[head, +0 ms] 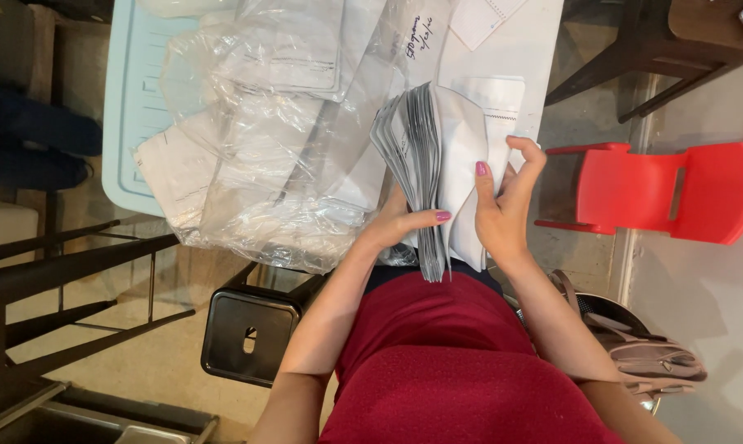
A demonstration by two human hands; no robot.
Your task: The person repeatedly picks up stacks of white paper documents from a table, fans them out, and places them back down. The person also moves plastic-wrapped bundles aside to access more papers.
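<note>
Looking down from my head, crumpled clear plastic bags point(265, 131) are sprawling over the white table point(528, 49) and a pale blue tray point(133, 99), crowding the space just left of my hands. A red plastic chair point(667, 189) is standing off to my right, a black metal stool point(248, 333) is sitting below the table edge, and a pinkish handbag point(651, 362) is lying by my right elbow. I am holding a thick stack of white flat pouches point(429, 164) on edge over my lap. My left hand point(400, 224) is gripping the stack's near side, thumb stretched across it. My right hand point(503, 205) is grasping the outermost pouch, fingers curled over its edge.
</note>
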